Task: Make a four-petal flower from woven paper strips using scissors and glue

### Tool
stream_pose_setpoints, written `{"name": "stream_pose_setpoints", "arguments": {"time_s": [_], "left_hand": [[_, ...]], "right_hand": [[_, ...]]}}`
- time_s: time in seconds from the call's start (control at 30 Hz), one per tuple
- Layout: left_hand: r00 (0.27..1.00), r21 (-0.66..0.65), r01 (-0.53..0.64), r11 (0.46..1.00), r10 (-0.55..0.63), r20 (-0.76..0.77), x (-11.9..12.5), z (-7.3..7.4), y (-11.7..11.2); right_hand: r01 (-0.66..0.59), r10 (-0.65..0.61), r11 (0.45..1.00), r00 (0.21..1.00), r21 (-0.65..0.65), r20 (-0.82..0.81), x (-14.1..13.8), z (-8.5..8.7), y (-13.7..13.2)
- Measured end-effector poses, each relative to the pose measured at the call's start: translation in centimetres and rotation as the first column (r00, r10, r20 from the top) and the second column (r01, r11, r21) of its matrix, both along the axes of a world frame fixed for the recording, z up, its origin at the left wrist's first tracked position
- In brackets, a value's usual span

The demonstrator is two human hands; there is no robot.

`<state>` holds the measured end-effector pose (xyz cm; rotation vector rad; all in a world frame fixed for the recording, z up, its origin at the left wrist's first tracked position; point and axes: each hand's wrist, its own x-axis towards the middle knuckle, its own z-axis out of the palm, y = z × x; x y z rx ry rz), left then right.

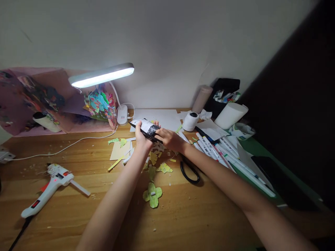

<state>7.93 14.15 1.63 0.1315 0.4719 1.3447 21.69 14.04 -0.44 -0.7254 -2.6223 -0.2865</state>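
Note:
Both hands hold a flat black plastic package [153, 130] with a white label, raised over the back of the wooden table. My left hand [142, 138] is wrapped round its near left side, thumb on the label. From the right, my right hand [169, 139] has its fingers closed on the black right end. Yellow-green paper scraps [164, 168] lie beneath and in front of the hands. A green four-petal paper flower [152, 195] with a small white piece at its centre lies closer to me. Black scissor handles [190, 172] show partly under my right forearm.
A white glue gun [52, 190] lies at left with its cord. Behind it stand a pink box [59, 80] and a lit lamp [104, 76]. Several white markers [209, 148], a white round device [190, 121] and a paper roll [231, 115] are at right.

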Motion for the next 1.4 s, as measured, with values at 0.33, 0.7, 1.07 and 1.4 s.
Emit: {"name": "stream_pose_setpoints", "arguments": {"time_s": [0.33, 0.7, 1.07, 1.4], "left_hand": [[0.991, 0.046, -0.008, 0.999, 0.014, -0.13, 0.6, -2.1, 3.0], [0.92, 0.248, 0.153, 0.957, -0.047, -0.388, -0.2, -0.2, 2.3], [0.753, 0.581, 0.308, 0.753, 0.18, -0.633, 1.4, 2.0, -0.2], [0.813, 0.405, 0.145, 0.903, 0.124, -0.569, -1.6, 2.7, 3.6]], "right_hand": [[0.017, -0.048, 0.977, 0.989, -0.211, -0.141, 1.8, -2.1, -0.2], [0.007, -0.103, 0.851, 0.983, -0.525, -0.154, 5.3, -1.1, -0.8], [0.076, -0.267, 0.773, 0.94, -0.63, -0.214, 5.8, -0.9, -1.6], [0.105, -0.225, 0.81, 0.964, -0.577, -0.141, 5.3, -1.6, -1.2]]}}
